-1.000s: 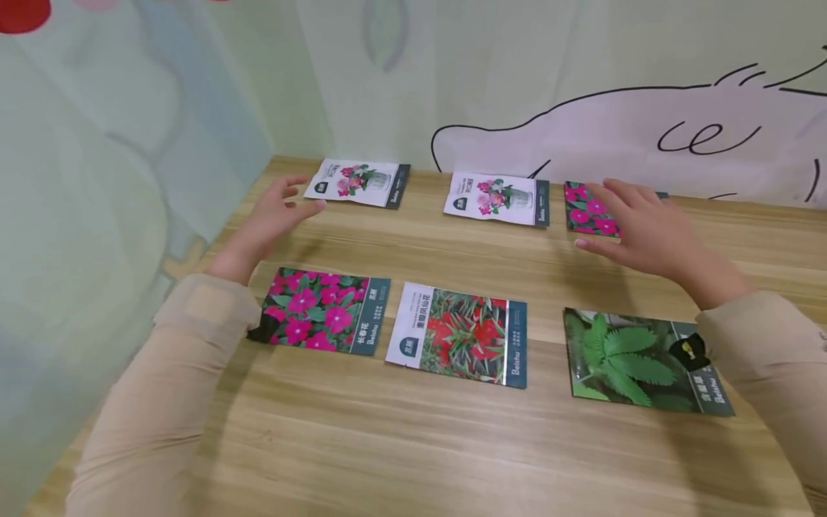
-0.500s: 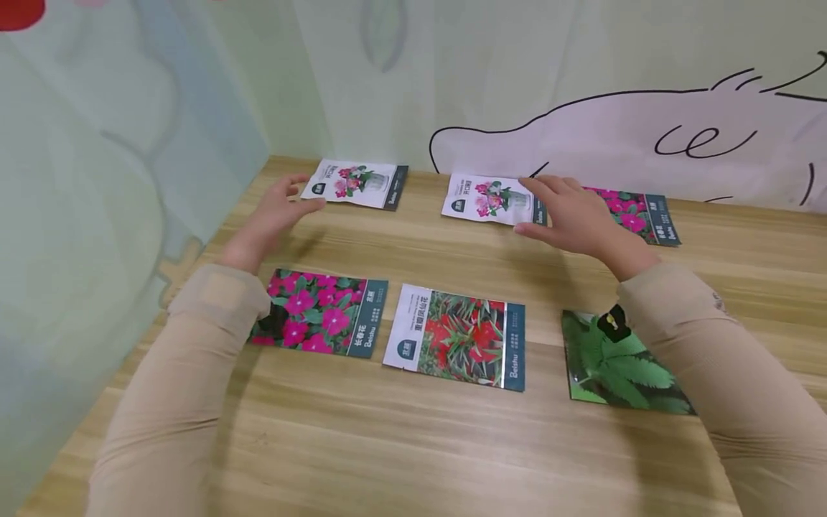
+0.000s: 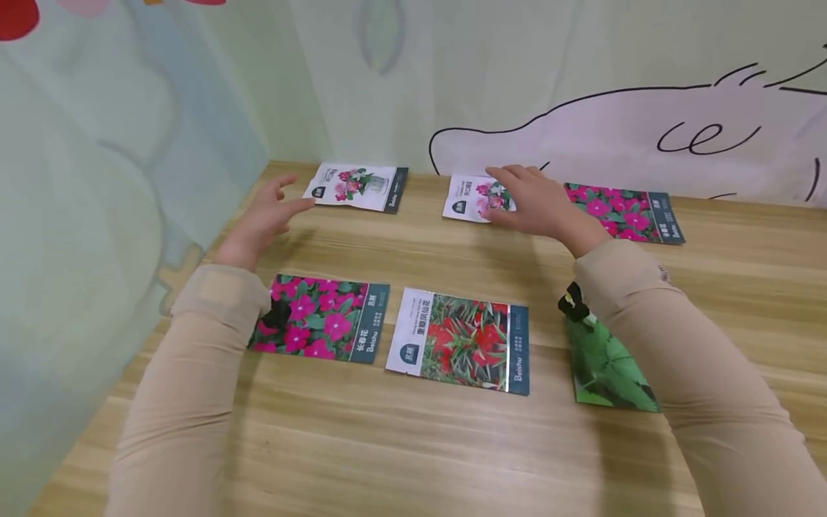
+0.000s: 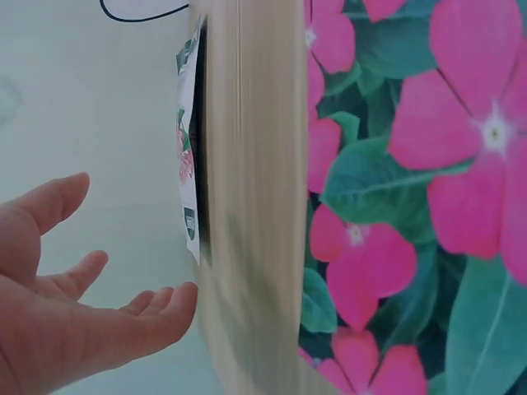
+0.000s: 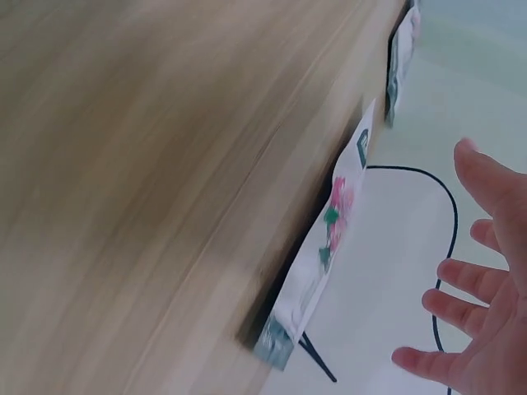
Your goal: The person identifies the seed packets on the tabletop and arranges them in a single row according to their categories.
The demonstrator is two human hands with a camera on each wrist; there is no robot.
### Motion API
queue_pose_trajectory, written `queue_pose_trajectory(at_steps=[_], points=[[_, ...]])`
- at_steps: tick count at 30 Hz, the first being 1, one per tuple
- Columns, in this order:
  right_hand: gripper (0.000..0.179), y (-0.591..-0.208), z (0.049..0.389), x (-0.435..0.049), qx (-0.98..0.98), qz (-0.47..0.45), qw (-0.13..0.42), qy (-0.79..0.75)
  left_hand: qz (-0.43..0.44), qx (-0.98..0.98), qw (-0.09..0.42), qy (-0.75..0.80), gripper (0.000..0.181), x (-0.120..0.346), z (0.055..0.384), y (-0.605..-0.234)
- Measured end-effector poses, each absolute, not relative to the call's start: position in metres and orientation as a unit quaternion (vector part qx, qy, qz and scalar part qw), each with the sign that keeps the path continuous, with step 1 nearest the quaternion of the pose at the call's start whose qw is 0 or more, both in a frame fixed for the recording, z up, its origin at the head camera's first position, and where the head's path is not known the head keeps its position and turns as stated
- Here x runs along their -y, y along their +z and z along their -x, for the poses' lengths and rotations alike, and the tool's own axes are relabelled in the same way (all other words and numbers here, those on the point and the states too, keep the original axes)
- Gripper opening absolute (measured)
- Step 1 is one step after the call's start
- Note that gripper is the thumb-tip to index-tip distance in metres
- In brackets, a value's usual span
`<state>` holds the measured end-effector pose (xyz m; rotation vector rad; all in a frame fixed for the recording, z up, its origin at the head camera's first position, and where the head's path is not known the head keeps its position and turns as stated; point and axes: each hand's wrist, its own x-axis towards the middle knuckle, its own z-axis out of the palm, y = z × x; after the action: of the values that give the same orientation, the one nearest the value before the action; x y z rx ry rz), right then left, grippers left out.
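My left hand (image 3: 261,215) hovers at the left end of a white seed packet (image 3: 352,188) picturing flowers in a glass vase, at the back left. Its fingers are spread and hold nothing; the left wrist view shows a gap between the hand (image 4: 99,317) and that packet (image 4: 188,156). Over a matching white packet (image 3: 466,198) at the back middle is my right hand (image 3: 536,205), covering its right part. In the right wrist view the right hand (image 5: 494,271) has loosely bent, empty fingers, apart from the packet (image 5: 321,255).
Behind my right hand lies a pink-flower packet (image 3: 629,212). Nearer me are another pink-flower packet (image 3: 329,316), a red-flower packet (image 3: 465,341) and a green-leaf packet (image 3: 607,370), partly under my right sleeve. The wooden table (image 3: 413,445) meets painted walls (image 3: 517,57) behind and at left.
My right hand has moved left, from above the back-right pink-flower packet to above the middle white one. The left hand has barely shifted, and the packets lie where they were.
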<state>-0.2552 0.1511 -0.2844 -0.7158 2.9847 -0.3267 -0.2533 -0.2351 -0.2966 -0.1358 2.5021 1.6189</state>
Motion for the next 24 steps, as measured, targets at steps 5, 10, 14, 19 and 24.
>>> queue_pose_trajectory(at_steps=[5, 10, 14, 19, 24], points=[[0.070, -0.287, 0.265, -0.138, -0.956, 0.242, 0.037, -0.161, 0.067, -0.827, 0.033, 0.557, 0.066, 0.239, 0.259, -0.300], [0.072, -0.285, 0.270, -0.122, -0.953, 0.244, 0.043, -0.173, 0.074, -0.827, 0.024, 0.557, 0.064, 0.239, 0.264, -0.302], [0.071, -0.283, 0.275, -0.108, -0.952, 0.247, 0.037, -0.175, 0.085, -0.825, 0.027, 0.557, 0.064, 0.239, 0.268, -0.304], [0.070, -0.285, 0.284, -0.092, -0.948, 0.243, 0.043, -0.202, 0.103, -0.807, 0.035, 0.580, 0.066, 0.238, 0.273, -0.305], [0.070, -0.297, 0.293, -0.081, -0.931, 0.225, 0.046, -0.282, 0.111, -0.810, 0.013, 0.576, 0.062, 0.239, 0.279, -0.312]])
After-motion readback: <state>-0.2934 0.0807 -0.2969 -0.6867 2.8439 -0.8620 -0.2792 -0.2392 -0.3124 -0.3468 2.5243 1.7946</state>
